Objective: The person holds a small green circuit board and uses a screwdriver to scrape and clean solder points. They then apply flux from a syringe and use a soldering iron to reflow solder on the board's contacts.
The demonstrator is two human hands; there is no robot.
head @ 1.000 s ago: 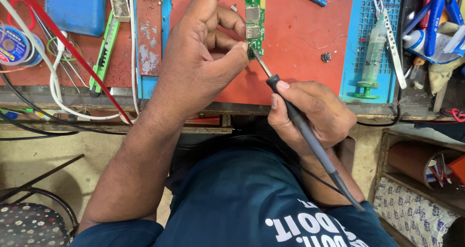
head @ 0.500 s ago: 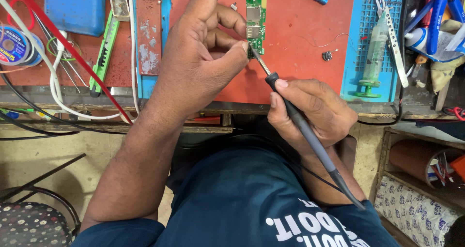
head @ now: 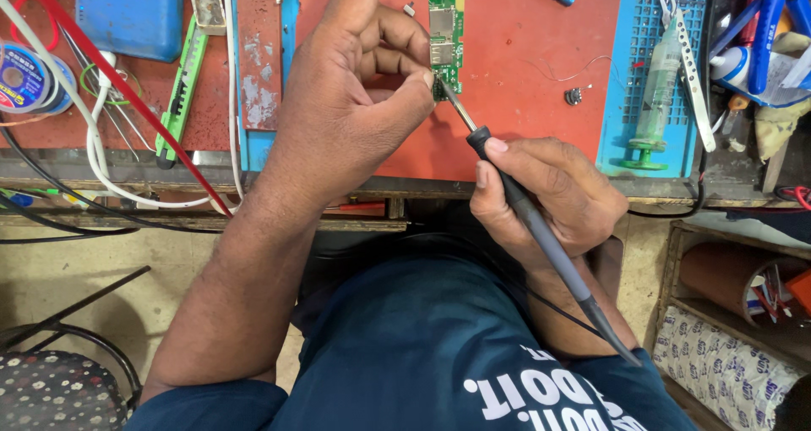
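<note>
A narrow green circuit board [head: 445, 34] lies flat on the red mat of the desk [head: 524, 101], long side running away from the person, silver connector parts along it. A soldering iron [head: 541, 228], dark grey with a black grip, slants up from lower right, its thin metal tip touching the board's near end.

Syringe [head: 655, 101], tweezers [head: 688, 68], solder spool [head: 25, 80]

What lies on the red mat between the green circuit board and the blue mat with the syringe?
In the head view, between the circuit board and the blue mat lie a thin wire and a small dark part; otherwise bare red mat.
</note>
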